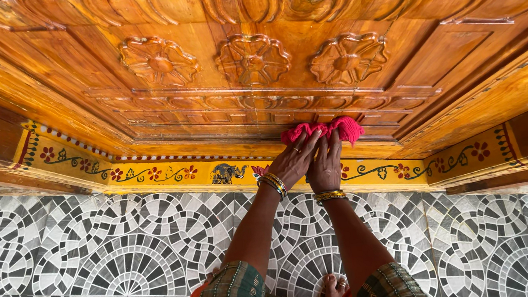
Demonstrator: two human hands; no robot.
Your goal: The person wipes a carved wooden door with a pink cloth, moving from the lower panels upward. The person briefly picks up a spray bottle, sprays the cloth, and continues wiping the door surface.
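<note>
A carved wooden door [253, 62] rises above a patterned tile floor [91, 270]. Left hand [292, 162] and right hand [325, 164] press flat, fingers spread, on a pink cloth [325, 129] at the door's lower edge. It could snag on carved ridges or slip loose.

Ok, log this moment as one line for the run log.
left hand: on pink cloth | right hand: on pink cloth | cloth: pressed to carved wooden door, low edge | floor: patterned tiles
</note>
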